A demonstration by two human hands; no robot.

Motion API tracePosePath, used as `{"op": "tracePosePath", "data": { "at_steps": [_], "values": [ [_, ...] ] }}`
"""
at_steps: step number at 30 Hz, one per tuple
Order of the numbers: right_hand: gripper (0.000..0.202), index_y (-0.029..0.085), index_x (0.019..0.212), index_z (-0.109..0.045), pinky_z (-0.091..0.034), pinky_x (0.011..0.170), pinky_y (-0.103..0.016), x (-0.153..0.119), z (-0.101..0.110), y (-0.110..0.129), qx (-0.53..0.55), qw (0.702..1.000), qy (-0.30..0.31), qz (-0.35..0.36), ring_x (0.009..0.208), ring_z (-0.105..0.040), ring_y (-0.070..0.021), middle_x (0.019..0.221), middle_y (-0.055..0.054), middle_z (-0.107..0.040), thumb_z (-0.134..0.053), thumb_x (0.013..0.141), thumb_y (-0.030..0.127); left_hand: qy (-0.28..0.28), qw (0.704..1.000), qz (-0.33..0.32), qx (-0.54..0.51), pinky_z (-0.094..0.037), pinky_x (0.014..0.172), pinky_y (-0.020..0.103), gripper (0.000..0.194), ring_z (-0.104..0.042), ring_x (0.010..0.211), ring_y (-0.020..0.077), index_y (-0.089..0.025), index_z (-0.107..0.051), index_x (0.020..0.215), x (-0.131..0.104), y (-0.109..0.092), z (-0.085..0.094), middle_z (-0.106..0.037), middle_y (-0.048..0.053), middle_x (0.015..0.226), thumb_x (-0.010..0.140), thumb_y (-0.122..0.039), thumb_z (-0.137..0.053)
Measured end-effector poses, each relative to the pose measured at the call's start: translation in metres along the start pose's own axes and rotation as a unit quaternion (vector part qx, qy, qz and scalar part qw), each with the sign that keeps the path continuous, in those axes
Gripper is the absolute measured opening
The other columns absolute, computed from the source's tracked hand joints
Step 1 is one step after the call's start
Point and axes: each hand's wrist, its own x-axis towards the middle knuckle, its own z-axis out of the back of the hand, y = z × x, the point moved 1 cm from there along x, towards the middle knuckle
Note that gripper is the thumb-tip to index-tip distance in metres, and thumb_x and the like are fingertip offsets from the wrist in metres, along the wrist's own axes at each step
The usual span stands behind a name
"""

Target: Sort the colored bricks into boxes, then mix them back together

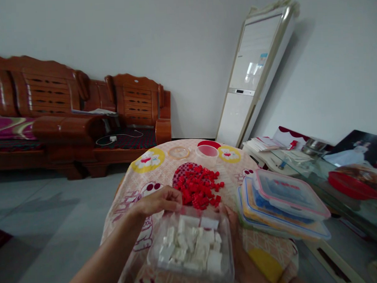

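Observation:
A clear plastic box [193,268] full of white plastic pieces [198,242] is close in front of me, slightly blurred. My left hand [165,199] is closed at its far left rim, fingers curled and thumb against the edge. Along the right side, my right hand [231,222] grips the box, its fingers partly hidden. Just beyond the box lies a loose pile of small red plastic pieces [199,190], spread over the cloth and a dark patterned round patch [180,175].
A round table with a printed cloth [126,218] holds a clear tub [207,153] and a round lid [178,152] at the back. Lidded plastic boxes [286,200] are stacked at right, beside a glass table [328,173]. Wooden seats [128,102] stand at the left.

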Motion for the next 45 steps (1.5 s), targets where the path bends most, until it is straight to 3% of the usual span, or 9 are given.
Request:
{"op": "tracePosePath", "data": {
  "at_steps": [3,5,13,16,21,32,36,40,45],
  "values": [
    [0.054,0.019,0.073,-0.059,-0.036,0.040,-0.023,0.002,0.000,-0.007,0.067,0.993,0.006,-0.093,0.042,-0.050,-0.0137,0.052,0.001,-0.056,-0.041,0.086,0.068,0.064,0.997,0.030,0.008,-0.037,0.040,0.016,0.028,-0.048,0.042,0.0068,-0.014,-0.062,0.071,0.002,0.020,-0.020,-0.058,-0.003,0.054,0.071,-0.041,-0.071],
    [0.054,0.019,0.074,-0.059,-0.035,0.039,-0.023,0.003,0.001,-0.008,0.090,0.990,0.005,-0.107,0.040,-0.049,-0.0132,0.052,0.001,-0.056,-0.041,0.086,0.068,0.063,0.997,0.042,0.017,-0.036,0.039,0.016,0.028,-0.047,0.040,0.0066,-0.014,-0.061,0.070,0.005,0.029,-0.025,-0.056,-0.004,0.052,0.070,-0.040,-0.071],
    [0.047,0.020,0.064,-0.056,-0.039,0.050,-0.024,0.004,0.010,0.002,0.070,0.997,0.012,-0.035,0.052,-0.051,-0.0134,0.056,0.001,-0.056,-0.048,0.087,0.060,-0.159,0.982,-0.020,0.096,-0.032,0.040,0.016,0.032,-0.044,0.039,0.0061,-0.014,-0.059,0.069,0.019,0.029,0.004,-0.050,-0.005,0.047,0.075,-0.044,-0.065],
    [0.048,0.019,0.067,-0.057,-0.036,0.046,-0.024,0.004,0.013,0.005,0.070,0.996,0.024,-0.051,0.048,-0.049,-0.0135,0.054,0.002,-0.054,-0.046,0.088,0.061,-0.196,0.973,-0.026,0.120,-0.032,0.043,0.016,0.029,-0.046,0.042,0.0065,-0.013,-0.062,0.071,0.018,0.028,0.006,-0.052,-0.004,0.049,0.074,-0.042,-0.065],
    [0.041,0.020,0.063,-0.055,-0.036,0.047,-0.022,0.006,0.017,0.013,0.014,0.998,0.053,0.017,0.049,-0.045,-0.0108,0.052,0.005,-0.048,-0.057,0.084,0.055,-0.231,0.969,-0.037,0.081,-0.036,0.046,0.018,0.029,-0.049,0.046,0.0074,-0.012,-0.065,0.075,0.013,0.037,0.002,-0.057,-0.002,0.056,0.074,-0.041,-0.065],
    [0.034,0.017,0.076,-0.061,-0.033,0.032,-0.019,0.016,0.023,0.034,0.146,0.953,0.175,-0.198,0.037,-0.047,-0.0101,0.050,0.005,-0.055,-0.071,0.066,0.048,-0.322,0.938,-0.037,0.120,-0.031,0.048,0.018,0.021,-0.044,0.047,0.0068,-0.012,-0.067,0.069,0.010,0.028,-0.010,-0.055,-0.003,0.052,0.069,-0.032,-0.064],
    [0.029,0.017,0.072,-0.060,-0.030,0.032,-0.019,0.021,0.025,0.039,0.057,0.972,0.166,-0.157,0.035,-0.046,-0.0105,0.048,0.005,-0.053,-0.067,0.065,0.045,-0.358,0.913,-0.037,0.189,-0.034,0.054,0.019,0.017,-0.051,0.056,0.0092,-0.013,-0.071,0.072,0.009,0.022,-0.015,-0.062,-0.001,0.059,0.070,-0.029,-0.063],
    [0.023,0.018,0.068,-0.061,-0.034,0.041,-0.022,0.025,0.025,0.040,-0.095,0.985,0.145,-0.017,0.041,-0.048,-0.0119,0.049,0.003,-0.053,-0.057,0.073,0.040,-0.386,0.886,-0.035,0.254,-0.034,0.057,0.020,0.015,-0.054,0.059,0.0098,-0.015,-0.073,0.072,0.007,0.017,-0.021,-0.064,0.000,0.063,0.073,-0.026,-0.063],
    [0.023,0.019,0.065,-0.061,-0.034,0.053,-0.025,0.023,0.023,0.047,-0.253,0.953,0.112,0.121,0.051,-0.053,-0.0144,0.054,-0.002,-0.059,-0.049,0.080,0.031,-0.403,0.868,-0.057,0.285,-0.035,0.058,0.020,0.015,-0.055,0.060,0.0100,-0.015,-0.074,0.073,0.007,0.014,-0.025,-0.066,0.001,0.067,0.076,-0.026,-0.063]
  ]
}}
